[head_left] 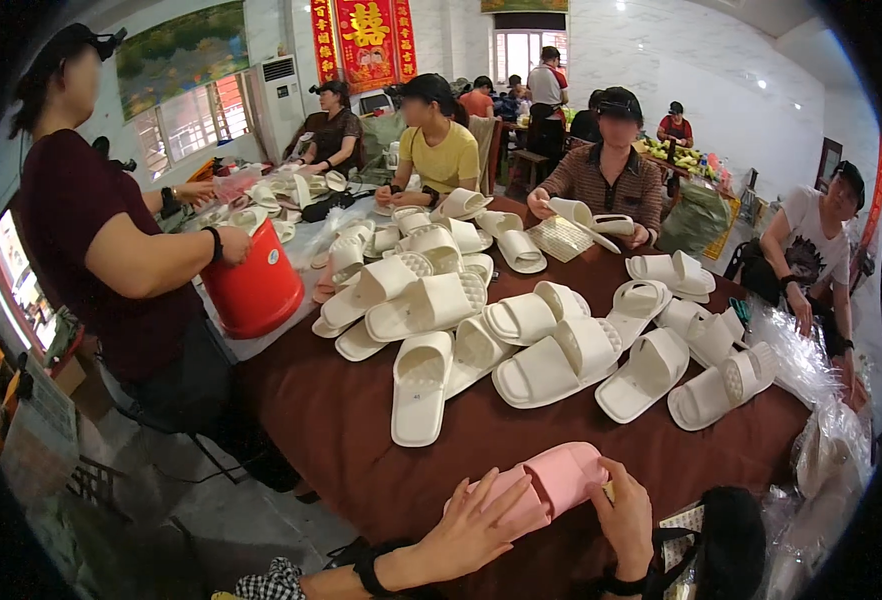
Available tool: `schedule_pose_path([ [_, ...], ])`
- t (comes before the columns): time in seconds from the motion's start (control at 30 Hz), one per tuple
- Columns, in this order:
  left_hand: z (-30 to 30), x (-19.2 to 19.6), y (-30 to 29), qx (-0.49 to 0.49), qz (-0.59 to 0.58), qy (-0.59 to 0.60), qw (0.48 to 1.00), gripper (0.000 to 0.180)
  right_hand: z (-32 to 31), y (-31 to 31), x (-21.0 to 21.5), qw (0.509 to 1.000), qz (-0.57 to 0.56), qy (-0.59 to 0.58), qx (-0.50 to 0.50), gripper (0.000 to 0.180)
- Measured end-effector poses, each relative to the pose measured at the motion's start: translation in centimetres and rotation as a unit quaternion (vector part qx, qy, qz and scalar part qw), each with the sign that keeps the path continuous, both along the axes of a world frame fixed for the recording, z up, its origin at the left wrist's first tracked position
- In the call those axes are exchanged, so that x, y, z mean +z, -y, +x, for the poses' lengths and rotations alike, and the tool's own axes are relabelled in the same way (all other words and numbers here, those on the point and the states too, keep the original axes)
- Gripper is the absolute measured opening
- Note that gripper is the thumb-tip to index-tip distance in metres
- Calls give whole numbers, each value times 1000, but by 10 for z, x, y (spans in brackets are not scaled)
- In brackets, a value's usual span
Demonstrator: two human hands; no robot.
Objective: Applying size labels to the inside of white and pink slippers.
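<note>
At the near edge of the table, a pair of pink slippers [567, 478] lies between my hands, one partly hidden under my left hand. My left hand [476, 528] rests on it with fingers stretched and spread. My right hand [625, 512] grips the right end of the pink pair, thumb and fingers at its edge. A small yellowish bit shows by its fingers, too small to name. Beyond my hands, many white slippers [422, 390] lie in a heap, some in pairs, soles and straps facing various ways.
The brown-covered table [351, 440] spreads ahead. At left, a standing person holds a red bucket [254, 285]. Across sits a person in a brown shirt handling slippers. Clear plastic bags [801, 355] hang at the right edge. A black bag [731, 540] lies right of my right hand.
</note>
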State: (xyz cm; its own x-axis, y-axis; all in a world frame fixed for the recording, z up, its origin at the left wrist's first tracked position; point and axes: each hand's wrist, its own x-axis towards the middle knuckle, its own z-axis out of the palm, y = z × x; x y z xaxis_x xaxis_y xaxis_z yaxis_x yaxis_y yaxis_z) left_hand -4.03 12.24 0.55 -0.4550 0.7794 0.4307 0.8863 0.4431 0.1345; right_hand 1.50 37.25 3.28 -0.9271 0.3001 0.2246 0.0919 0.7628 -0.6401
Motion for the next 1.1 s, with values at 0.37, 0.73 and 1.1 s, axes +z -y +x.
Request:
schedule_pose_path([
  [0.37, -22, 9, 0, -10, -36, 210, 977, 100, 4, -11, -13, 982, 79, 118, -127, 49],
  [0.73, -32, 22, 2, -30, 1, 231, 973, 89, 8, -19, -16, 982, 84, 89, -145, 50],
  [1.1, -121, 69, 26, 87, 187, 71, 976, 97, 9, -17, -28, 982, 117, 87, -117, 47],
])
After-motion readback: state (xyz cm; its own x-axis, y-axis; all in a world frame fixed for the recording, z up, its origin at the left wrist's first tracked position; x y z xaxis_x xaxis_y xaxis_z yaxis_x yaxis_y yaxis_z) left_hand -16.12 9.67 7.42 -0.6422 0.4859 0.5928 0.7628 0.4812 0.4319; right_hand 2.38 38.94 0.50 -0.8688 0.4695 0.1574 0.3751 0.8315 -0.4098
